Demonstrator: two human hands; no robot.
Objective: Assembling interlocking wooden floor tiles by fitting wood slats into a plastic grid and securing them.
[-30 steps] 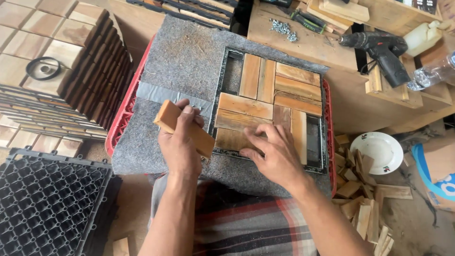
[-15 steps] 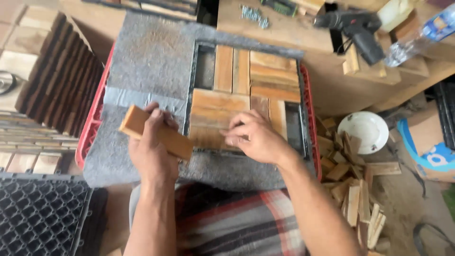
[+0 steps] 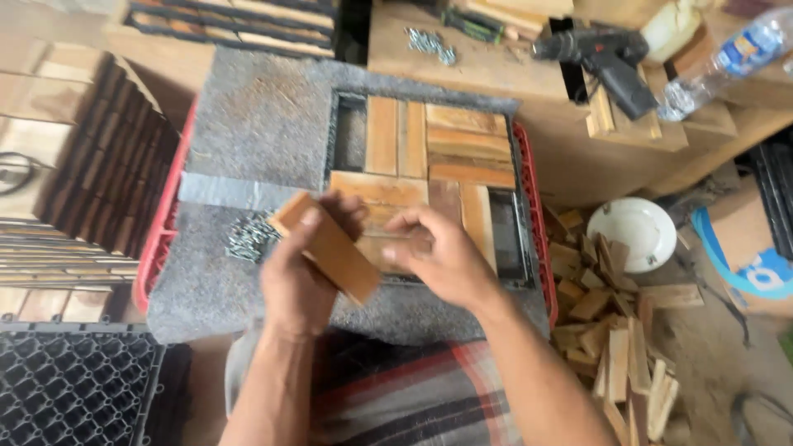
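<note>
Wooden slats are filling most of a black square frame [image 3: 519, 239] that is sitting on a grey felt mat [image 3: 264, 124] over a red crate [image 3: 157, 248]. The person's left hand [image 3: 301, 277] is gripping a short wooden block [image 3: 326, 246], fingers curled around its upper end and thumb lying along the top face, holding it tilted just above the mat's front left part. The right hand [image 3: 438, 256] is hovering over the lower slats [image 3: 388, 194] in the frame, fingers bent and pinched towards the thumb; whether it is holding anything small is too blurred to tell. The two hands are nearly touching.

A small heap of screws [image 3: 248, 235] is lying on the mat, just left of the left hand. Behind the frame, a black power drill [image 3: 607, 62] is resting on a wooden bench [image 3: 496, 70], with a plastic bottle [image 3: 727, 58] near it and more screws [image 3: 431, 43] further left. To the right, offcuts of wood [image 3: 615, 330] are piling on the floor beside a white round lid [image 3: 632, 234]. At the left, finished wooden tiles [image 3: 74, 165] are standing in stacks, and a black plastic grid [image 3: 74, 396] is lying at the lower left corner.
</note>
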